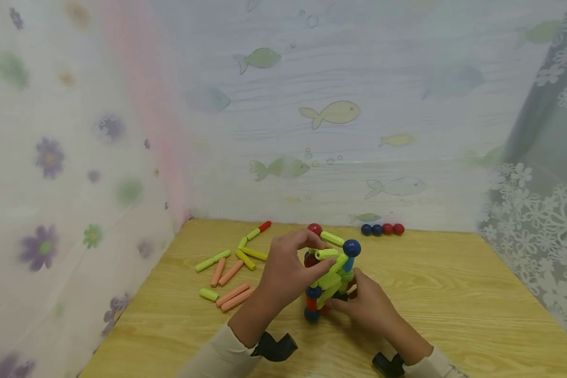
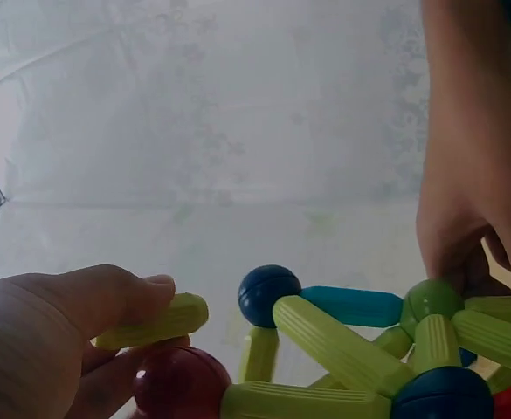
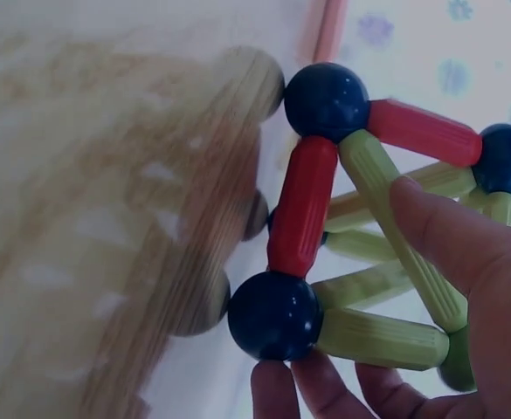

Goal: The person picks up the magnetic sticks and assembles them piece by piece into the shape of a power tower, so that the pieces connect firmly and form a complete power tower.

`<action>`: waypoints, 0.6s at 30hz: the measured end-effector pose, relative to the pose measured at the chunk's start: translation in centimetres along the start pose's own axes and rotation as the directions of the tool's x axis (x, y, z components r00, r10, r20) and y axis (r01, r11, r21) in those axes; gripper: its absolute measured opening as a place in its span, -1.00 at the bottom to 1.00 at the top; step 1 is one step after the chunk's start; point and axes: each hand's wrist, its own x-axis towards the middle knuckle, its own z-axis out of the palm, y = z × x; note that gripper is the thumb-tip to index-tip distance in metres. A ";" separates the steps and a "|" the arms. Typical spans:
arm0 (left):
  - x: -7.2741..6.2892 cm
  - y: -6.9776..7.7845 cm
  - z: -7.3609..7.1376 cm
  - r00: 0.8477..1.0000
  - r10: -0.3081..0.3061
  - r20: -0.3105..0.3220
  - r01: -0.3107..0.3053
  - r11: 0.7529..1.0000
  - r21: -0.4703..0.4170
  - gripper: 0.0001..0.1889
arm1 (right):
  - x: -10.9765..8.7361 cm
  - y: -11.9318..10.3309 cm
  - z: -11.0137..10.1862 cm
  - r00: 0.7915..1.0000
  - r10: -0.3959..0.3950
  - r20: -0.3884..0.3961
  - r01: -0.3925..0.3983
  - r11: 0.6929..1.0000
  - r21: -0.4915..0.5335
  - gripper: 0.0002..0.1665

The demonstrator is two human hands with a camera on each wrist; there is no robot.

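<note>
Toward five o'clock of the head view, a ball-and-rod frame (image 1: 329,286) stands on the wooden tabletop (image 1: 453,294). At the frame's ten o'clock the left hand (image 1: 287,260) pinches a yellow-green rod (image 1: 327,254) between thumb and fingers; at its four o'clock the right hand (image 1: 366,302) grips the lower side. Loose rods (image 1: 231,273) lie toward nine o'clock, and four balls (image 1: 388,229) line up toward two, near the far edge beneath the fish-print curtain (image 1: 331,178). The widest room for moving looks to be at three o'clock, over bare wood; the left forearm should mind the rods just beside it.

From the left wrist, the pinched rod sits between seven and eight o'clock, a red ball (image 2: 185,384) just below it; whether they touch, I cannot tell. A light pinch that leaves the rod's end free would probably serve best, with no sideways knock to the joints.

From the right wrist, the thumb lies against a sloping bar (image 3: 370,170) while fingers curl by the blue ball (image 3: 275,316) at six o'clock. Support is best kept low and even; squeezing hard could skew the frame.
</note>
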 end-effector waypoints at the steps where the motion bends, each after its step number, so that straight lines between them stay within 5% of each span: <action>1: 0.0 -0.2 0.2 1.000 0.008 -0.013 -0.008 1.000 0.019 -0.76 | 0.0 0.0 0.0 1.000 -0.003 -0.004 0.003 1.000 -0.011 -0.19; 8: -0.1 -1.4 1.3 0.993 0.040 -0.107 -0.022 0.986 0.164 -0.69 | -0.1 0.1 0.3 1.000 -0.020 -0.006 0.020 0.999 -0.041 -0.15; 18: -0.5 -1.5 2.6 0.965 0.148 -0.216 -0.076 0.949 0.307 -0.65 | -0.2 -0.1 0.3 1.000 -0.026 -0.008 0.025 0.999 -0.047 -0.17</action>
